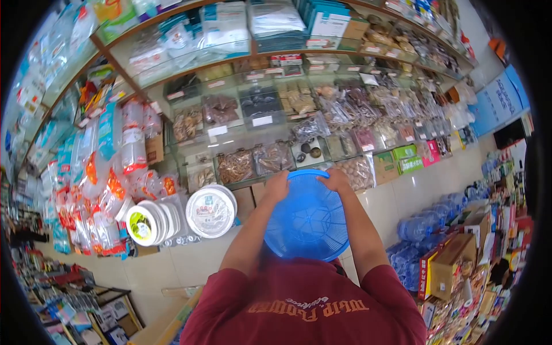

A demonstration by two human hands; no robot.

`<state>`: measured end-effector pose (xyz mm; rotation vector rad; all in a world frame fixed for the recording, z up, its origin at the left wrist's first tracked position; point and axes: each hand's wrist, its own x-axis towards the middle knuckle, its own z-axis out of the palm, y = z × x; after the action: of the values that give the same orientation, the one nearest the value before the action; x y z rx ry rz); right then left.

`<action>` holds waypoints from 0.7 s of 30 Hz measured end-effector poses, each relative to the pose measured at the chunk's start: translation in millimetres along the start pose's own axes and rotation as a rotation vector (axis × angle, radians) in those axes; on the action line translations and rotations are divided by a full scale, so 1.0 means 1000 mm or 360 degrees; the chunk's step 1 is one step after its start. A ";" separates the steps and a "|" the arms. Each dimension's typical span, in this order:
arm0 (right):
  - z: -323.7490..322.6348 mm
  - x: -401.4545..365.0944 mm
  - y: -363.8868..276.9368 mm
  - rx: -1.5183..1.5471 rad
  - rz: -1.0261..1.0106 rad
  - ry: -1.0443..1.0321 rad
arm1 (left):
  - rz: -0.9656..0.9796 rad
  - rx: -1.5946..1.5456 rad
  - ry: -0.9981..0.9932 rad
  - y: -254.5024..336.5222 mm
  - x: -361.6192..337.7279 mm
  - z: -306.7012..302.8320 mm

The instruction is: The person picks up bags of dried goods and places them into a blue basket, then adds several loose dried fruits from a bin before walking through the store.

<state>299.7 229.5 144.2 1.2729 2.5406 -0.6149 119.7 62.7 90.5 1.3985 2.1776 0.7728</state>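
Note:
Both my hands grip the far rim of a blue plastic basket (306,210) in front of my chest. My left hand (278,186) is closed on the rim at its left, and my right hand (334,180) is closed on it at the right. The basket's slatted inside faces up towards me and shows nothing in it. Just beyond the rim are clear bins of dried goods, among them one with light brown pieces (236,165) and one with a few dark round items (309,150).
Stacked white lidded tubs (211,210) stand left of my arms, beside bagged plastic cups (106,198). Glass-fronted shelves (230,57) rise ahead. Bottled water packs (422,227) and a cardboard box (453,265) stand on the right. Tiled floor (397,198) shows between.

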 end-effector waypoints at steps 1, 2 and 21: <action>-0.001 0.001 0.008 0.0033 0.0005 0.0003 | 0.0014 0.0018 -0.0041 0.005 0.005 0.001; -0.002 0.003 0.015 0.0040 0.0014 0.0023 | 0.0022 0.0037 -0.0074 0.010 0.010 0.001; -0.088 0.065 0.031 0.0072 -0.0239 0.0411 | 0.0027 0.0102 0.0352 0.066 0.086 -0.042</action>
<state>283.7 333.0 189.0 1.2568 2.8693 -0.5736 103.8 154.4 160.0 1.4235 2.3789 0.9099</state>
